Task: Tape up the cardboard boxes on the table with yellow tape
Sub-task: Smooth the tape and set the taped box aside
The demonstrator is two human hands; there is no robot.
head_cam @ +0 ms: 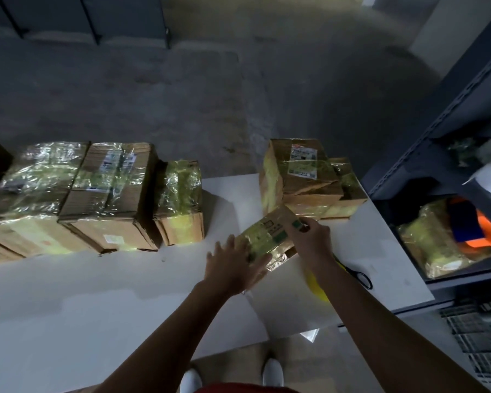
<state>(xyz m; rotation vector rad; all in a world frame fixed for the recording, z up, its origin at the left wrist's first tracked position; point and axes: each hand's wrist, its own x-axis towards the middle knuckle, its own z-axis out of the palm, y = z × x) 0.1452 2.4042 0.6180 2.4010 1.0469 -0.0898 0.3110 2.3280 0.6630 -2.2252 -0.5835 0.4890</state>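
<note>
Small box under both hands at the table (right side, before the taped stack).
Your left hand presses flat on its near end; right hand clasps its far corner.

We can read no text anywhere. We see a white label on the stacked box at right, a second label on a big box at left, and dark printed marks on the small box, all too blurred
</note>
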